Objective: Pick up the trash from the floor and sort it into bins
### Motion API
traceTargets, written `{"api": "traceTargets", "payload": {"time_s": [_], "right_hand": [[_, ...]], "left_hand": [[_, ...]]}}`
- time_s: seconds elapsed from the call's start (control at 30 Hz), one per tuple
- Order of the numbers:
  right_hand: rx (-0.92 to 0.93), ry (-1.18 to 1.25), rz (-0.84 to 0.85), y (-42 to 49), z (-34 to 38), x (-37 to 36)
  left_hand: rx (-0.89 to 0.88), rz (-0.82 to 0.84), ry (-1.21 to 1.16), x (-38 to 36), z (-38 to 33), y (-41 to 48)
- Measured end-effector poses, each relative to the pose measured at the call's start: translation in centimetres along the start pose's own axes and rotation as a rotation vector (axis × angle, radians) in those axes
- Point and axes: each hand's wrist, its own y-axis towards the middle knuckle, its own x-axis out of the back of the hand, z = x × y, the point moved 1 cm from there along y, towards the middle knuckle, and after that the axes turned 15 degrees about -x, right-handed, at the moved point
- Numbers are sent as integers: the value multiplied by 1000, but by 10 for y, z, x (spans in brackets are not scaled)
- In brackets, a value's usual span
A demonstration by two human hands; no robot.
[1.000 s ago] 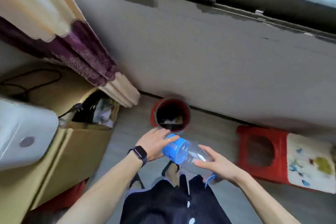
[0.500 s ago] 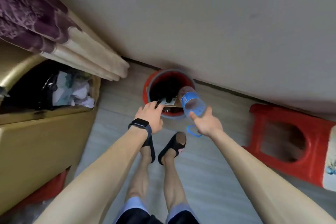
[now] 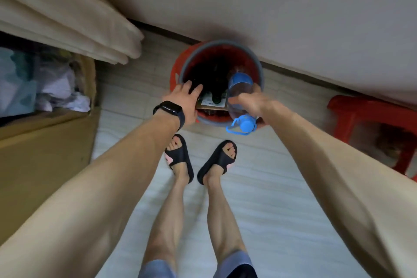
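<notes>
My right hand grips the clear blue-labelled plastic bottle over the round red grey-rimmed bin, at its four o'clock; left hand, fingers straight, rests at eight. I'd let go base-first, well inside.

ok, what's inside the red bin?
A dark bottle over a printed carton; the rest is in shadow. The left hand covers the near-left edge, and the clear bottle gripped by the right hand hides the right side of the red bin.
</notes>
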Motion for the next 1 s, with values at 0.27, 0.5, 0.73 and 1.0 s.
{"api": "traceTargets", "payload": {"time_s": [0.27, 0.5, 0.73, 1.0], "right_hand": [[47, -76, -187, 23, 10, -18], [81, -225, -230, 51, 53, -10], [104, -260, -315, 73, 31, -22], [85, -216, -292, 76, 18, -21]], "left_hand": [[-54, 71, 80, -14, 15, 29], [-50, -13, 160, -24, 25, 37], [-62, -86, 134, -33, 21, 40], [-16, -35, 73, -29, 17, 40]]}}
